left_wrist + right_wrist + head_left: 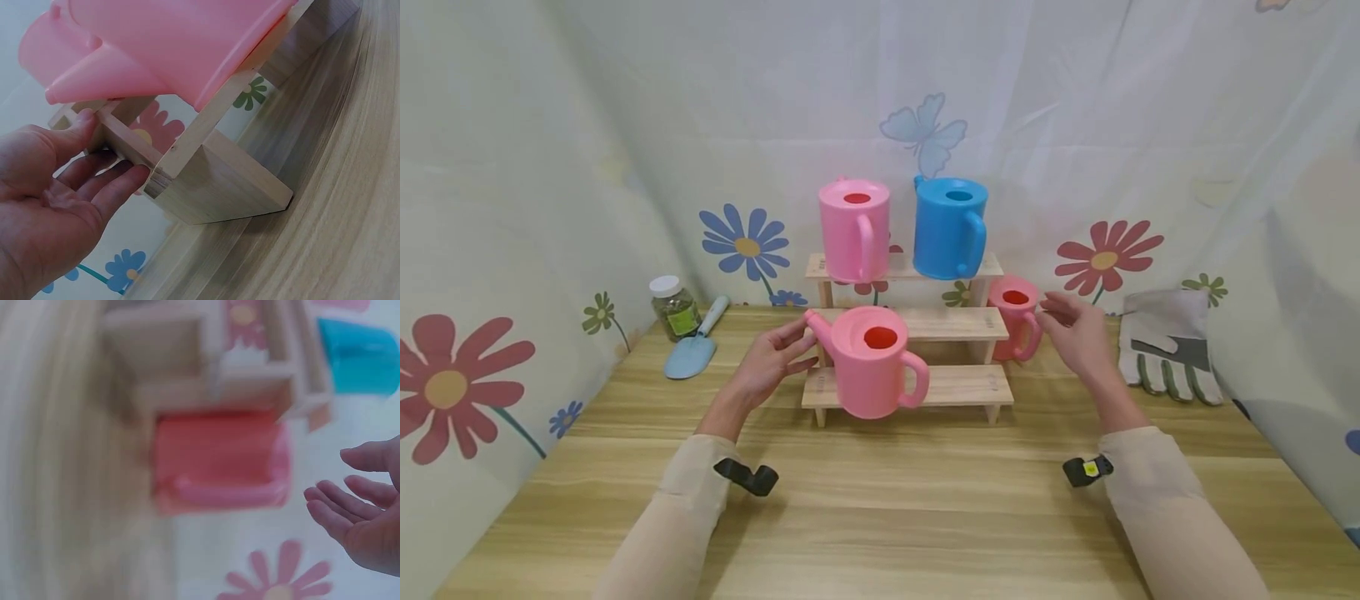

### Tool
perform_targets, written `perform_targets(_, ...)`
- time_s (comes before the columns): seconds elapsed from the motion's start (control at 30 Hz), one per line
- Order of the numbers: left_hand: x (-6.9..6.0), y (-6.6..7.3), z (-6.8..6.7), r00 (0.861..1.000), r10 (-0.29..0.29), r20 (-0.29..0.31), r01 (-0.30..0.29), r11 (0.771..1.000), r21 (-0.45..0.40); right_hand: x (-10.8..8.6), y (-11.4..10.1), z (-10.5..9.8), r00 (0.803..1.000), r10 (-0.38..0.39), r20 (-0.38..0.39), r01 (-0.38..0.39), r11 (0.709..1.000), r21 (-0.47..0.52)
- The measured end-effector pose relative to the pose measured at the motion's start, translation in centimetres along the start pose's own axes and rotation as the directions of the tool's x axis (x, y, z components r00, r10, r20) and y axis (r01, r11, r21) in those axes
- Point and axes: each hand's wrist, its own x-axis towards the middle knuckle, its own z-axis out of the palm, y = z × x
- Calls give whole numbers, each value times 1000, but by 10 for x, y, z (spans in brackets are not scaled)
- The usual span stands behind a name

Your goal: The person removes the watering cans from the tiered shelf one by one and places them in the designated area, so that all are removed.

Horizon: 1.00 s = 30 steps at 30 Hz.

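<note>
At the left side of a three-step wooden stand (958, 385) is my left hand (775, 360). Its loosely bent fingers reach the stand's end, and in the left wrist view its thumb lies by a wooden edge. A pink watering can (871, 379) stands on the lowest step, spout pointing left above that hand. Another pink watering can (842, 237) and a blue watering can (942, 237) occupy the top step. A third pink watering can (1006, 333) stands right of the stand, handle outward. Apart from this handle, my right hand (1078, 333) hovers with spread, relaxed fingers.
On the left of the wooden table (910, 517) stand a lidded jar (676, 310) and, beside it, a light-blue trowel (691, 357). Gardening gloves (1168, 346) lie at the right. A flower-print curtain (1037, 100) hangs close behind the stand and along both sides.
</note>
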Motion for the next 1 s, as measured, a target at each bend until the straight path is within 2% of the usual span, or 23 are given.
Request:
perform_targets(0.1,0,1,0,1000,-4,-8,4,1000,1,-9,-22,-1,997,-71,11,71,997,-4)
perform_targets(0.2,1,1,0,1000,-13,-17,14,1000,2,-20,-43,3,988,-143,53,142,990,18)
perform_targets(0.37,1,1,0,1000,-18,-13,18,1000,-5,-38,-69,18,967,-224,124,208,970,126)
perform_targets(0.5,1,0,-3,1000,-6,-9,6,1000,-6,-52,-80,44,944,-240,228,178,949,260)
perform_targets(0.63,0,-1,-5,1000,-4,-3,4,1000,-16,-62,-84,71,924,-219,313,112,938,327)
perform_targets(0.8,0,-2,-4,1000,-1,0,1,1000,-21,-69,-83,89,932,-230,282,117,924,365)
perform_targets(1.0,3,-3,-3,1000,6,-3,-6,999,-48,-73,-80,100,947,-204,246,84,902,424)
